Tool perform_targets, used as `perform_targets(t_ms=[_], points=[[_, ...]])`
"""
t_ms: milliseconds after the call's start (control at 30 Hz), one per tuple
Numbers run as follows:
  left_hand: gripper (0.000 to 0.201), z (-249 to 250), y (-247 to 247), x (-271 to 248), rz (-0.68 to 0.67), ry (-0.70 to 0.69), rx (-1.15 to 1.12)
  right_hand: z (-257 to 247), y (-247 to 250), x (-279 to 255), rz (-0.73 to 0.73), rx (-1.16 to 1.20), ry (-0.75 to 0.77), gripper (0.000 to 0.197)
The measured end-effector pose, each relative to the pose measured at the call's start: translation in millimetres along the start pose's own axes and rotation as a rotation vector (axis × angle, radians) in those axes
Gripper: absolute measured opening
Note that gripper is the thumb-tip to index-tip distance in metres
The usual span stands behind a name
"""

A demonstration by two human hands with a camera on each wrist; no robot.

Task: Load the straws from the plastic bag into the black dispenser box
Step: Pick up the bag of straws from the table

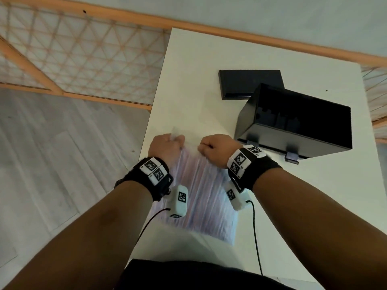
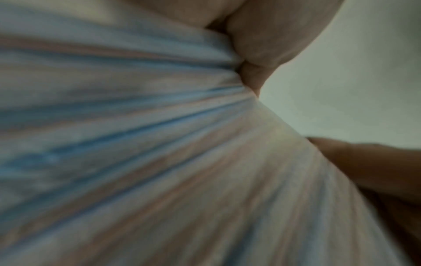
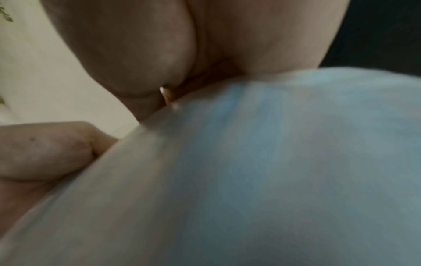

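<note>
both the left hand (image 1: 165,146) and right hand (image 1: 215,148) have fingers clenched on the plastic bag (image 1: 201,197) top, beside the black dispenser box (image 1: 293,124).

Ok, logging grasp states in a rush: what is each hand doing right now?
Left hand: closed, gripping the far end of the plastic bag of straws.
Right hand: closed, gripping the same end of the bag.

Both wrist views badly blurred: plastic bag (image 2: 159,153) fills them, single straws (image 1: 201,191) unresolvable. Fingertips of left hand (image 1: 165,147) and right hand (image 1: 217,148) hidden in bag folds. Dispenser box (image 1: 293,122) interior too dark.
</note>
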State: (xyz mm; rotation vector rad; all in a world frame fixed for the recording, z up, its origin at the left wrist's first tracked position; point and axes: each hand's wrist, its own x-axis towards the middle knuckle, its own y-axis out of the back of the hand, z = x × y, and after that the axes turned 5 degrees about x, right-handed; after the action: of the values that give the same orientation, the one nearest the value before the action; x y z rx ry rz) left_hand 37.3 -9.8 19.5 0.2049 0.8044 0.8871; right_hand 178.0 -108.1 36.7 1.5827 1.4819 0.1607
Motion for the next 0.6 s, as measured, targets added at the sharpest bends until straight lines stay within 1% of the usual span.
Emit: perform_targets(t_ms=[100, 200, 267, 300, 367, 433, 533, 600], points=[[0.037, 7, 0, 1, 0.045, -0.008, 0.083, 25, 18, -28, 0.019, -0.015, -0.057, 0.028], [0.035, 13, 5, 5, 0.137, 0.000, 0.094, 50, 29, -64, 0.048, -0.026, -0.174, 0.031], [0.029, 21, 10, 8, 0.175, -0.031, -0.013, 59, 32, -85, 0.054, 0.087, -0.214, 0.032], [0.028, 25, 10, 8, 0.168, -0.058, -0.077, 61, 32, -92, 0.058, 0.168, -0.231, 0.032], [0.033, 34, 7, 3, 0.127, -0.152, -0.140, 62, 32, -98, 0.102, 0.264, -0.241, 0.031], [0.036, 43, 1, -5, 0.066, -0.269, -0.138, 62, 35, -101, 0.167, 0.304, -0.244, 0.030], [0.035, 56, 4, -21, 0.025, -0.424, -0.112, 64, 43, -109, 0.245, 0.349, -0.265, 0.031], [0.033, 61, 9, -31, 0.004, -0.530, -0.121, 61, 47, -116, 0.274, 0.385, -0.253, 0.034]])
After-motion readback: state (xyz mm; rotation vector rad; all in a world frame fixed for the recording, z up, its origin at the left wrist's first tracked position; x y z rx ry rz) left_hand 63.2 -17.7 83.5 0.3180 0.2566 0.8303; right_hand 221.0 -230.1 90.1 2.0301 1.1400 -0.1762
